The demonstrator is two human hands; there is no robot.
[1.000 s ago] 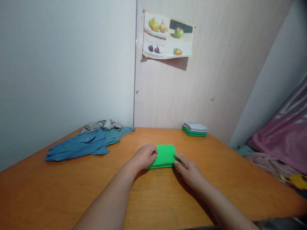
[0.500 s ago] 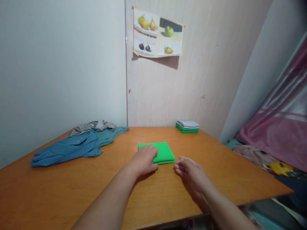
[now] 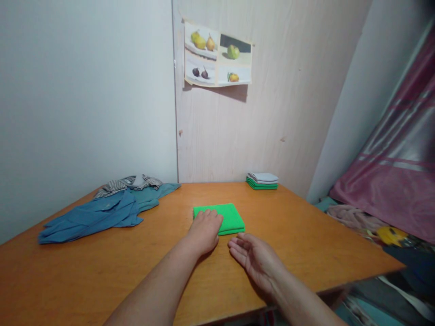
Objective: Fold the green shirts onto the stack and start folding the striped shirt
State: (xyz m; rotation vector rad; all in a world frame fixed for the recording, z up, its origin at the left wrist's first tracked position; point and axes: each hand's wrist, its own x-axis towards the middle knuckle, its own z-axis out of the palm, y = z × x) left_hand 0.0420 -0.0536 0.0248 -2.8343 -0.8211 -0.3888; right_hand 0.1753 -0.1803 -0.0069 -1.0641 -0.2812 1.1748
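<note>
Green cloth (image 3: 231, 218) under our left hand (image 3: 205, 232)

We see the folded cloth on the middle of the counter (image 3: 217, 290), its long axis seeming to run left to right, its layered edge facing us. Our left hand covers its near left part; we cannot tell whether that grip pinches. Our right hand (image 3: 255, 259) holds its grip loosely spread, just beside the near right edge

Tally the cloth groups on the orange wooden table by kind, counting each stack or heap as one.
Bright-green folded rectangular cloth, under the left hand: 1
Grey-and-green stack of folded cloths: 1
Loose heap of blue, teal and striped cloth: 1
Total: 3
</note>
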